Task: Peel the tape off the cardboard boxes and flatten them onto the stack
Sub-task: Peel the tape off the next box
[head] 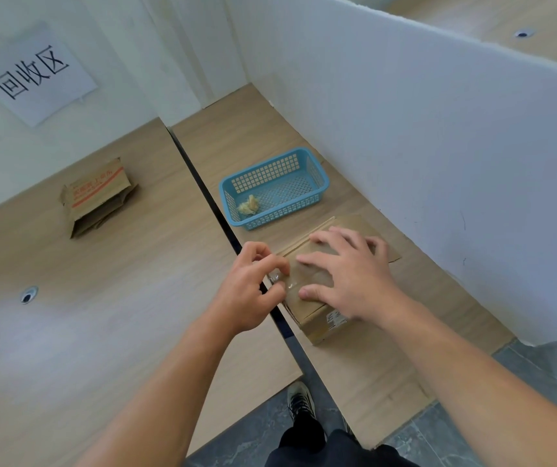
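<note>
The cardboard box (320,326) sits on the right table (371,372); the right hand (354,278) lies flat on its top; the left hand (248,286), in a narrow grip, pinches the tape (309,276) at the near-left edge; the strip runs away rightward.

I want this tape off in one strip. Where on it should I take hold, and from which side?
Take the tape by its crinkled loose end, lifted at the box's left edge, coming from the left, where the left hand pinches it. The rest lies flat on top, offering no edge. The right hand presses the box down.
</note>
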